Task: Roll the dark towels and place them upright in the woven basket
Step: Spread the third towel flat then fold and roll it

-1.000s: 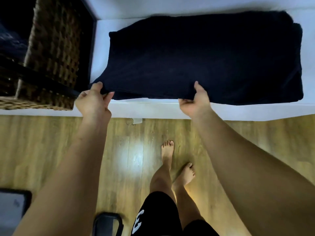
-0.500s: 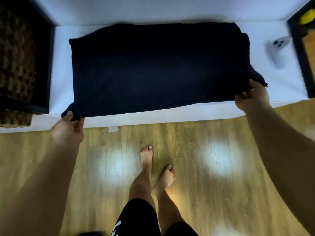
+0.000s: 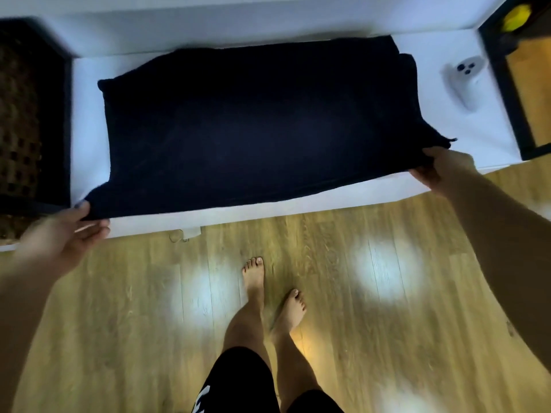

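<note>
A dark navy towel [image 3: 259, 123] lies spread flat on a low white shelf [image 3: 86, 114]. My left hand [image 3: 64, 234] pinches the towel's near left corner at the shelf's front edge. My right hand [image 3: 441, 171] grips the near right corner, lifting it slightly. The woven basket [image 3: 21, 126] stands at the far left of the shelf, inside a dark frame; its inside is too dark to read.
A white handheld controller [image 3: 465, 79] lies on the shelf to the right of the towel. A dark-framed opening [image 3: 507, 84] with a yellow object [image 3: 514, 13] is at the far right. Wooden floor and my bare feet [image 3: 271, 287] are below.
My right hand slid from the middle of the towel's near edge to its right corner. My left hand kept the left corner. The view swung right, away from the basket.
</note>
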A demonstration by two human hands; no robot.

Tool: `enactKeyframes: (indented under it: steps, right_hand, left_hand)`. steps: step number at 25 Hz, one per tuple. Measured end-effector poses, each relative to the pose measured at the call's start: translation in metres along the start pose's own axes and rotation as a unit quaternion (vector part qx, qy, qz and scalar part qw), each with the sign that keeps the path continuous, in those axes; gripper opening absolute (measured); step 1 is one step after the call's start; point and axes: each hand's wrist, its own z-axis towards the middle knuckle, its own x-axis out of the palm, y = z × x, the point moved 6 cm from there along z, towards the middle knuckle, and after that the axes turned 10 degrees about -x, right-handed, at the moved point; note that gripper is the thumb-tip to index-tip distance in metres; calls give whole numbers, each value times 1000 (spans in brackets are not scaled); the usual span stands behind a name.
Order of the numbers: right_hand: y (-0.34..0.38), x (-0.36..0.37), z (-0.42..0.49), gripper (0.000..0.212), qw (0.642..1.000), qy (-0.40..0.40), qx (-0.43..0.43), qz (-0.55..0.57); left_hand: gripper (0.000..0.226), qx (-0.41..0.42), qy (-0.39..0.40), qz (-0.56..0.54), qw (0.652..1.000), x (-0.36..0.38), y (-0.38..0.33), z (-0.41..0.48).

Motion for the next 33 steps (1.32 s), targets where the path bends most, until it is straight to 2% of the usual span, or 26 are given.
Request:
enactKeyframes:
  steps: [3,4,7,9,11,13,15,17,19,20,22,24,27,28,29,31,32,33]
  right_hand:
    - [25,-10,-12,7,988,-86,-75,104]
    - [20,-10,-17,10,989,-89,-59,100]
    - [-14,-1,-26,13,997,-37,62,-1]
    - [-28,6,-21,15,996,-17,73,-56]
    - [-18,13,-23,14,997,-11,47,-57]
    - [13,10,-30,26,999,-40,-32,-14]
    - [58,20,-46,28,990,35,-31,132]
    - [91,13,-63,34,945,94,-42,310]
    - [109,9,-82,26,906,131,-41,400]
    - [114,5,-90,25,899,135,-50,414]
    - [124,-11,-101,43,887,160,-65,428]
    - [133,-29,-114,70,906,177,-86,375]
    - [152,-60,-112,109,941,156,-129,273]
    - [161,-66,-120,110,941,149,-130,274]
    - [175,-74,-126,93,934,141,-143,296]
    - [195,-81,-172,35,920,133,-162,332]
    - [200,-85,-194,20,919,119,-173,334]
    - [201,-87,-212,13,920,103,-186,329]
  left_hand:
    - [9,56,58,-150,985,-10,-22,-12]
    - [8,60,50,-136,988,-15,-21,-10]
    - [12,60,-26,36,997,-24,-10,4]
    - [3,58,-9,110,992,-15,-6,10]
    - [8,44,-13,98,994,-13,-15,11]
    - [6,29,-4,-8,1000,-13,-36,4]
    - [8,17,32,-139,990,-13,-64,-14]
    - [17,45,66,-225,971,-12,-94,-41]
    - [16,83,82,-271,955,-10,-119,-73]
    - [12,98,79,-277,952,-12,-126,-90]
    - [6,118,76,-281,949,-20,-132,-123]
    - [5,129,77,-283,947,-33,-132,-152]
    - [11,138,75,-264,952,-53,-143,-196]
    - [14,145,83,-260,951,-60,-151,-213]
    - [15,148,86,-260,950,-66,-156,-230]
    - [11,143,103,-278,944,-80,-155,-260]
    - [8,137,118,-286,941,-87,-149,-273]
    - [5,126,128,-289,940,-95,-142,-281]
